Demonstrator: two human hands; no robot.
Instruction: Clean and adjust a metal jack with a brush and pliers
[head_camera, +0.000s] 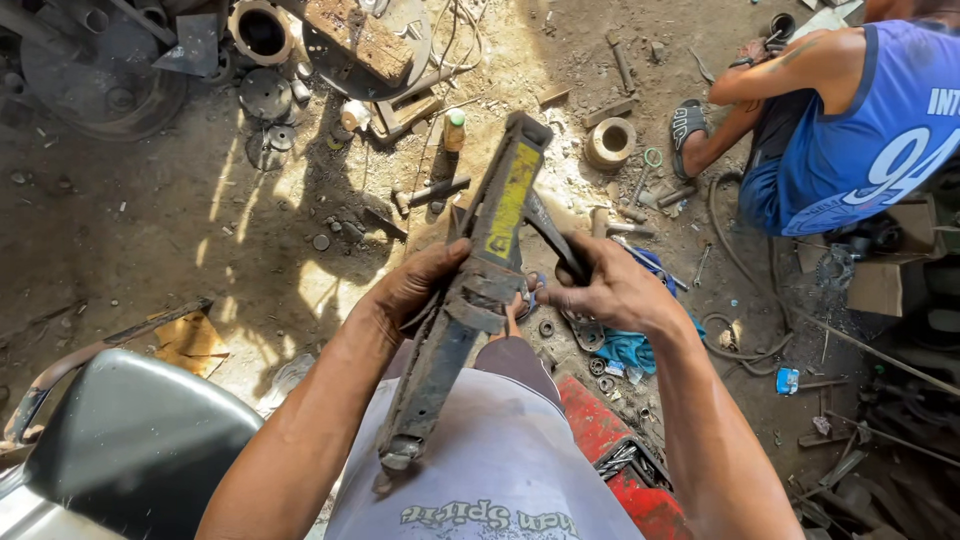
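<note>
A long, dirty metal scissor jack (470, 290) with a yellow label lies lengthwise above my lap, pointing away from me. My left hand (415, 290) grips its middle from the left side. My right hand (610, 290) is closed around a thin dark metal handle (552, 235) that sticks out from the jack's right side. The near end of the jack rests close to my grey shirt.
Dirt floor strewn with metal parts: rings, discs, bolts, a round bearing piece (610, 142), a small bottle (455, 130). A person in a blue jersey (850, 130) crouches at the top right. A red tool tray (620, 450) lies by my right leg, a dark seat (130, 440) at my left.
</note>
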